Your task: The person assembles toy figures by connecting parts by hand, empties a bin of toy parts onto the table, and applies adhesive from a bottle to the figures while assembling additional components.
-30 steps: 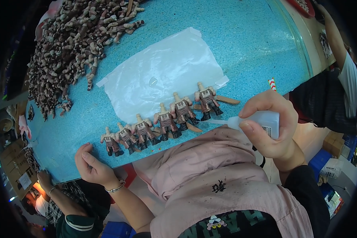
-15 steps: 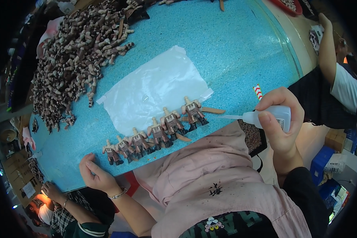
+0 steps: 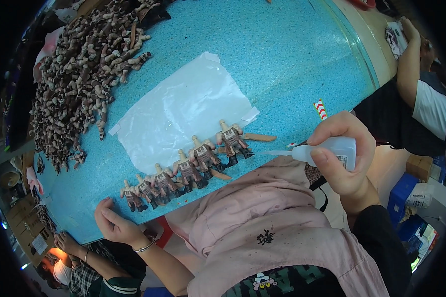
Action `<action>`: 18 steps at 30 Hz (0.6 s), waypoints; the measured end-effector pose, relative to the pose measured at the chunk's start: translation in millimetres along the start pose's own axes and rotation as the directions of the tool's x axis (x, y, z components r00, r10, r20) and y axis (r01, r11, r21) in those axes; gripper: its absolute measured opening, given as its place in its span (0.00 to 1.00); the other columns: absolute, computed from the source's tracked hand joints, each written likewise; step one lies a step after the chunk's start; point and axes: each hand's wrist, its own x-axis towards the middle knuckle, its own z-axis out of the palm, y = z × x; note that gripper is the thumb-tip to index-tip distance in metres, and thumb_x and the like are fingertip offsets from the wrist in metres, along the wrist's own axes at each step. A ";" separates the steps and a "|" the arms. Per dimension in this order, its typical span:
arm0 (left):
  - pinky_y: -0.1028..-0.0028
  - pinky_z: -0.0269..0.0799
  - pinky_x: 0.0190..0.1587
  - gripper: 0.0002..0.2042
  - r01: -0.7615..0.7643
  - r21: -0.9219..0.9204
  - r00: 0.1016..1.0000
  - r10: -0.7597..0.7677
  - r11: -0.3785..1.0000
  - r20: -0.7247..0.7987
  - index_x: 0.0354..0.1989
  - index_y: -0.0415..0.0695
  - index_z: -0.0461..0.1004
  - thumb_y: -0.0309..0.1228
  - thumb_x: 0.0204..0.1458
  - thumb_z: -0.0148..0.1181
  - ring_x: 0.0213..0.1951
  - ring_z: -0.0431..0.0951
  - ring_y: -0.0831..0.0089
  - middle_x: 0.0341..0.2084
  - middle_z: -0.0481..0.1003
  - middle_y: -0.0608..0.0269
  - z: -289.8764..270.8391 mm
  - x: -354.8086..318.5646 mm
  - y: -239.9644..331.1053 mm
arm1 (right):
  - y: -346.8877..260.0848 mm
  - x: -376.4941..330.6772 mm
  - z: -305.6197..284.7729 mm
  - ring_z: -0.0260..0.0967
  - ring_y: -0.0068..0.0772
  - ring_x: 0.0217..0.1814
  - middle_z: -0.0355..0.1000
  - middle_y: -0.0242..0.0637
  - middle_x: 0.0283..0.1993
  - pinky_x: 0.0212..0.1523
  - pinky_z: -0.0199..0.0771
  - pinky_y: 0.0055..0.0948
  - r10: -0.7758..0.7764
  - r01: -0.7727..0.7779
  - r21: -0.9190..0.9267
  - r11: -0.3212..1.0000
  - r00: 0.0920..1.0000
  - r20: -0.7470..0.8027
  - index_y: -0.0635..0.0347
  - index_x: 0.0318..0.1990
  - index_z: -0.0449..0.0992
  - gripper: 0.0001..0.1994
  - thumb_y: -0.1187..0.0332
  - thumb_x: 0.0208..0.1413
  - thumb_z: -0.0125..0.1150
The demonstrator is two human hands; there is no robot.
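Observation:
My right hand grips a translucent squeeze bottle with a long fine nozzle, held sideways over the table's near edge. Its tip points left and ends close to the boots of the rightmost headless toy figure. Several such figures, with beige necks, brown outfits and dark boots, lie side by side in a slanting row. My left hand is at the table's edge by the leftmost figure, fingers loosely curled, thumb a little apart, nothing visible in it. Flat wooden sticks lie beside and under the row.
A white plastic sheet is stuck to the blue table behind the row. A large heap of small figure parts covers the far left. Co-workers' arms show at right and lower left. A striped strip lies near the bottle.
My right hand has brought the bottle slightly left and down, so its nozzle is now nearer the rightmost figure's boots. The whole view has shifted a little; my left hand stays by the row.

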 end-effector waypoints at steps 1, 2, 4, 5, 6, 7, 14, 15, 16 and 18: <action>0.72 0.69 0.39 0.12 0.001 -0.001 1.000 -0.001 1.000 0.000 0.30 0.32 0.72 0.25 0.60 0.42 0.33 0.73 0.67 0.31 0.75 0.53 -0.2 0.0 0.3 | -0.4 0.4 0.5 0.68 0.22 0.28 0.73 0.36 0.31 0.29 0.65 0.19 0.002 -0.002 -0.001 1.000 1.000 -0.001 0.64 0.32 0.75 0.06 0.76 0.46 0.66; 0.72 0.69 0.39 0.12 0.001 -0.002 1.000 -0.001 1.000 0.001 0.30 0.32 0.72 0.25 0.60 0.42 0.33 0.73 0.67 0.31 0.75 0.53 -0.2 -0.1 0.0 | -1.0 0.7 1.0 0.69 0.22 0.28 0.73 0.36 0.30 0.29 0.66 0.19 0.006 -0.006 0.008 1.000 1.000 0.003 0.64 0.32 0.75 0.06 0.76 0.46 0.66; 0.72 0.69 0.39 0.12 -0.012 0.011 1.000 0.012 1.000 0.003 0.30 0.32 0.72 0.25 0.60 0.42 0.33 0.73 0.67 0.31 0.74 0.53 -1.5 0.1 -0.7 | -1.7 0.8 2.0 0.69 0.22 0.28 0.73 0.36 0.30 0.29 0.66 0.19 0.011 -0.011 0.017 1.000 1.000 0.005 0.64 0.32 0.75 0.06 0.76 0.46 0.66; 0.72 0.69 0.39 0.12 -0.013 0.010 1.000 0.013 1.000 0.005 0.30 0.32 0.72 0.25 0.60 0.42 0.33 0.73 0.67 0.31 0.74 0.53 -2.5 0.1 -1.1 | -1.6 1.1 2.2 0.70 0.22 0.28 0.74 0.36 0.30 0.29 0.66 0.19 -0.008 0.007 0.009 1.000 1.000 0.013 0.64 0.32 0.75 0.06 0.76 0.46 0.66; 0.72 0.68 0.39 0.12 -0.018 0.011 1.000 0.018 1.000 0.007 0.30 0.31 0.72 0.25 0.60 0.42 0.33 0.73 0.67 0.31 0.74 0.53 -2.7 0.0 -1.4 | -1.6 1.0 2.3 0.70 0.22 0.28 0.74 0.36 0.30 0.29 0.67 0.19 -0.026 0.026 0.000 1.000 0.999 0.020 0.64 0.32 0.75 0.06 0.76 0.46 0.66; 0.72 0.68 0.39 0.12 -0.024 0.011 1.000 0.024 1.000 0.010 0.30 0.31 0.72 0.25 0.60 0.42 0.33 0.73 0.67 0.31 0.74 0.54 -2.9 -0.4 -1.6 | -2.4 0.5 2.5 0.70 0.22 0.28 0.74 0.36 0.30 0.29 0.67 0.19 -0.025 0.025 -0.003 1.000 1.000 0.018 0.64 0.32 0.75 0.06 0.76 0.46 0.66; 0.72 0.68 0.40 0.12 -0.032 0.018 0.999 0.032 0.999 0.015 0.30 0.31 0.71 0.24 0.60 0.42 0.33 0.73 0.66 0.31 0.74 0.53 -4.9 -3.5 -1.7 | -4.0 -3.2 4.0 0.71 0.22 0.28 0.73 0.36 0.30 0.29 0.68 0.19 0.013 -0.013 0.004 1.000 0.999 0.041 0.64 0.33 0.75 0.07 0.75 0.47 0.66; 0.72 0.68 0.40 0.12 -0.029 0.016 1.000 0.029 0.999 0.012 0.30 0.31 0.71 0.24 0.60 0.42 0.33 0.73 0.66 0.31 0.74 0.53 -4.4 -3.4 -2.0 | -3.5 -2.6 3.9 0.71 0.22 0.28 0.73 0.36 0.30 0.29 0.68 0.19 0.002 -0.002 0.000 1.000 0.999 0.041 0.64 0.33 0.75 0.07 0.75 0.47 0.66; 0.71 0.68 0.40 0.12 -0.026 0.014 1.000 0.026 1.000 0.011 0.30 0.31 0.71 0.24 0.60 0.42 0.33 0.73 0.66 0.31 0.74 0.53 -3.7 -3.1 -2.0 | -3.1 -2.2 3.7 0.71 0.22 0.28 0.73 0.36 0.30 0.29 0.68 0.19 0.002 -0.002 0.000 1.000 0.999 0.040 0.64 0.33 0.75 0.07 0.75 0.47 0.66; 0.71 0.68 0.40 0.12 -0.015 0.015 1.000 0.015 1.000 0.012 0.30 0.31 0.71 0.24 0.60 0.42 0.33 0.73 0.67 0.31 0.74 0.53 -0.9 -2.1 0.0 | -2.1 -1.1 2.8 0.71 0.22 0.28 0.73 0.36 0.30 0.29 0.68 0.19 0.023 -0.024 0.016 1.000 0.999 0.041 0.64 0.33 0.75 0.06 0.75 0.47 0.65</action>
